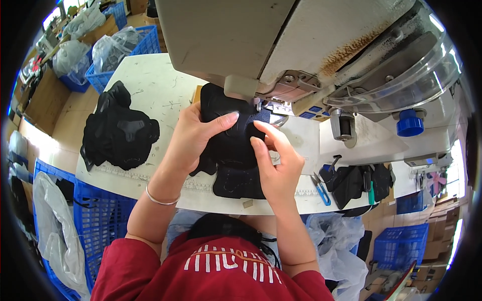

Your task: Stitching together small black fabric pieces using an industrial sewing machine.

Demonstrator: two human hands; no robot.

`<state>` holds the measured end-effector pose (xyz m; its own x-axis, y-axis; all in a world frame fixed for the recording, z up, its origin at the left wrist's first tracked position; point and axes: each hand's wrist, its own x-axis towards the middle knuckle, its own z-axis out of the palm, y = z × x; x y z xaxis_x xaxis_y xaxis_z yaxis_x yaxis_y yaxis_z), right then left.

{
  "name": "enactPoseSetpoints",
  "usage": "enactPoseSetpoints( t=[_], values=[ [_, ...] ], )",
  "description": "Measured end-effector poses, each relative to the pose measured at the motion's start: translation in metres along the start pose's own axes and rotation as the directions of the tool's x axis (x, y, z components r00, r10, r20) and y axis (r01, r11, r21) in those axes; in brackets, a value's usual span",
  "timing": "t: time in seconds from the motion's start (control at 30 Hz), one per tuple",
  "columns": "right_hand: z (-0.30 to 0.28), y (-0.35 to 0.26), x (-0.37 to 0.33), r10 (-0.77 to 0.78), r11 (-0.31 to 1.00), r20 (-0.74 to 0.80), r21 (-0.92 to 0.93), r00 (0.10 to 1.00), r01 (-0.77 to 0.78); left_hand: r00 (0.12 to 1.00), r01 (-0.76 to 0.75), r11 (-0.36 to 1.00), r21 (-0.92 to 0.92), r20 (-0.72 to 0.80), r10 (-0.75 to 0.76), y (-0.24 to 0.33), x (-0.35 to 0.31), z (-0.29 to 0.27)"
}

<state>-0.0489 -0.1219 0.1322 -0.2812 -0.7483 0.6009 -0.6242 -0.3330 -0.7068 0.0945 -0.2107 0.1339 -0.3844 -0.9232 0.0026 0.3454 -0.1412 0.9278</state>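
A black padded fabric piece (231, 145) lies under the head of a sewing machine (226, 40), with a lobe hanging toward the table's front edge. My left hand (193, 133) is closed on its left side, thumb on top and the other fingers mostly hidden beneath. At the right side my right hand (281, 163) pinches the dark material between thumb and forefinger, close to the machine's needle area. Whether that bit is a separate small patch I cannot tell. The needle itself is hard to make out.
More black fabric pieces (120, 128) are piled on the left of the white table (150, 67). Blue-handled snips (322, 193) and dark pieces (346, 183) lie at the right. Blue crates (103, 215) stand beside the table. A clear curved guard (401, 75) juts out at upper right.
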Motion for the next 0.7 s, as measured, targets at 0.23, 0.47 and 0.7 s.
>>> enactPoseSetpoints(
  t=[0.23,0.47,0.7],
  values=[
    [-0.005,0.001,0.001,0.247,0.942,0.082,0.214,0.965,-0.259,0.996,0.081,0.995,-0.049,0.039,-0.079,0.006,-0.006,0.006],
    [-0.016,0.011,0.002,0.175,0.977,0.031,0.118,0.984,-0.178,0.997,0.074,0.987,-0.141,0.046,-0.068,-0.009,-0.023,0.018],
    [-0.027,0.007,0.011,0.086,0.995,0.083,-0.062,0.993,-0.081,0.998,-0.025,0.977,-0.211,-0.060,0.012,-0.024,-0.029,0.032]
  ],
)
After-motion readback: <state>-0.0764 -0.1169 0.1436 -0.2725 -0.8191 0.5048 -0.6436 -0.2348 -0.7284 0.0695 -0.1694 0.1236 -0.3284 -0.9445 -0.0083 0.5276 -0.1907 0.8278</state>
